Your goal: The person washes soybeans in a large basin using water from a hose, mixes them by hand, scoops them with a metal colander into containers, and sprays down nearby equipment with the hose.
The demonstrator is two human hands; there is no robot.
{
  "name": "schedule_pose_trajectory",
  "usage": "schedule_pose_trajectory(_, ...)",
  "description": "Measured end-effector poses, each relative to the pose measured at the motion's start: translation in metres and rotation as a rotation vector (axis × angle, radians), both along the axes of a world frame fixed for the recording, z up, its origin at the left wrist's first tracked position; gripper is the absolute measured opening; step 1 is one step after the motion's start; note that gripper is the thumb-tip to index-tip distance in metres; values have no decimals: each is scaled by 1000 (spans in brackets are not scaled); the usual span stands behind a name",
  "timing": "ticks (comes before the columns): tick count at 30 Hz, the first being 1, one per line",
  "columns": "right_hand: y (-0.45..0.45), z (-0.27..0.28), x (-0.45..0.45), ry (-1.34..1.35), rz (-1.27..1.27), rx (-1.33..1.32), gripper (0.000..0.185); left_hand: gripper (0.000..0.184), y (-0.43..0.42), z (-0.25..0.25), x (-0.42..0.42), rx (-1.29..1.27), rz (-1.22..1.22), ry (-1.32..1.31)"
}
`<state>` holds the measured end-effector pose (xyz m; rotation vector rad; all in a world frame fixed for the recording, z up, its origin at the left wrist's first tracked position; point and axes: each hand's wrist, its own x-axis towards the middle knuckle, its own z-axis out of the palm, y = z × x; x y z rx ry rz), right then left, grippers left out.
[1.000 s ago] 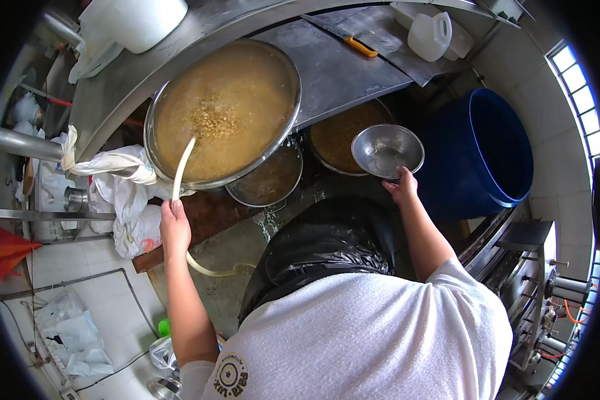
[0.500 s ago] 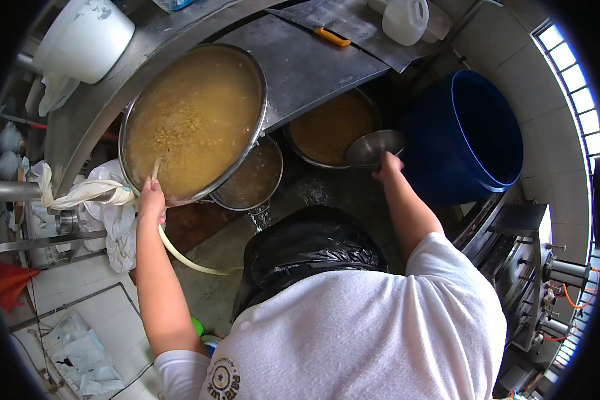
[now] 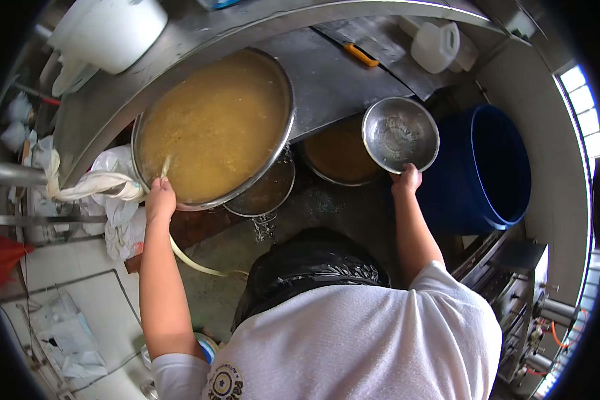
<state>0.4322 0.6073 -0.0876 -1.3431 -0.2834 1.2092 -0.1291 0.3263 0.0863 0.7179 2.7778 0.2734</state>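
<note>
Closed around a pale hose [image 3: 166, 165], my left hand [image 3: 160, 199] is at the near rim of a large metal basin [image 3: 291, 100]. The hose end points into cloudy yellowish-brown water [image 3: 220, 120] that fills the basin; grains or beans in it show only faintly. My right hand [image 3: 407, 179] grips the rim of a metal bowl [image 3: 399, 135], tilted so its wet inside faces me. The bowl is above and partly in front of a lower basin [image 3: 340, 152] with brownish contents. Another smaller basin [image 3: 263, 190] stands beneath the large one's edge.
A blue barrel [image 3: 497, 167] stands to the right. On the metal counter [image 3: 313, 80] are a knife with an orange handle [image 3: 361, 55] and a white plastic jug [image 3: 436, 47]. A white bucket [image 3: 113, 33] is at upper left. Twisted white cloth [image 3: 100, 183] hangs from a pipe.
My right hand has raised the bowl away from the lower basin and turned its inside toward me. The left hand still holds the hose in the large basin, where the grains show less.
</note>
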Motion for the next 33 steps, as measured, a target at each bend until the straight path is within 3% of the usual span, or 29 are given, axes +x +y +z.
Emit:
schedule_pose_trajectory(3, 39, 22, -21, 98, 136, 117, 43, 50, -4, -13, -11, 11, -22, 40)
schedule_pose_trajectory(5, 50, 56, -50, 148, 214, 201, 55, 49, -3, -9, -4, 24, -6, 39)
schedule_pose_trajectory(8, 47, 68, -95, 186, 342, 24, 72, 44, -4, -7, -3, -13, -85, 121)
schedule_pose_trajectory(11, 17, 94, -155, -91, 701, 128, 46, 40, -5, -10, -5, -14, -72, 112)
schedule_pose_trajectory(14, 20, 128, -223, -533, 804, 463, 21, 39, -4, -2, -3, -46, -73, 67)
schedule_pose_trajectory(16, 47, 145, -265, -1147, 673, 898, 21, 39, -7, -6, -9, -39, -63, 64)
schedule_pose_trajectory(21, 112, 179, -347, -1392, 853, 1161, 27, 41, -3, 1, -4, -31, -67, 46)
schedule_pose_trajectory(23, 135, 166, -371, -1588, 1049, 1213, 31, 40, -3, 5, -2, -33, -51, 37)
schedule_pose_trajectory(25, 129, 173, -382, -1702, 1182, 1105, 33, 39, -4, 5, -3, -35, -26, 30)
schedule_pose_trajectory(27, 148, 157, -385, -1949, 1534, 1122, 28, 37, -4, 5, -3, -19, -35, 19)
schedule_pose_trajectory(28, 162, 135, -392, -2047, 1509, 1112, 24, 37, -5, 7, -3, -2, -25, -1)
schedule_pose_trajectory(33, 139, 152, -365, -2002, 1403, 1251, 26, 36, -8, 7, -7, -5, -20, -36)
